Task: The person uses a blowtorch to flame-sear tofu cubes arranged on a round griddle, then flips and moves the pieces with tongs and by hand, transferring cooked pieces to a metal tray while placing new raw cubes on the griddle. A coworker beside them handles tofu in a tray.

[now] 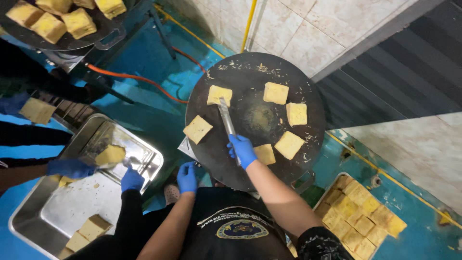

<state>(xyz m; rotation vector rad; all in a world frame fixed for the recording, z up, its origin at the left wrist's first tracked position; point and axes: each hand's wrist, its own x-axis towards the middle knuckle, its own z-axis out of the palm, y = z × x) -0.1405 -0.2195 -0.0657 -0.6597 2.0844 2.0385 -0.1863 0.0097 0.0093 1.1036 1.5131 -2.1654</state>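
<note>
A round black griddle (250, 67) carries several yellow-brown bread squares. My right hand (242, 150), in a blue glove, grips metal tongs (227, 120) over the griddle. The tongs' tips touch the square at the far left (219, 95). Another square (198, 129) lies near the left rim, and one (264, 154) sits just right of my right hand. My left hand (186, 177), also gloved in blue, hangs beside the griddle's near rim with its fingers loosely apart, holding nothing.
To the left, a co-worker's blue-gloved hands (70, 168) hold a bread piece (109, 155) over a steel tray (29, 212). A second griddle (103, 29) with squares stands at top left. A tray of squares (358, 216) sits at lower right. An orange hose (134, 77) crosses the blue floor.
</note>
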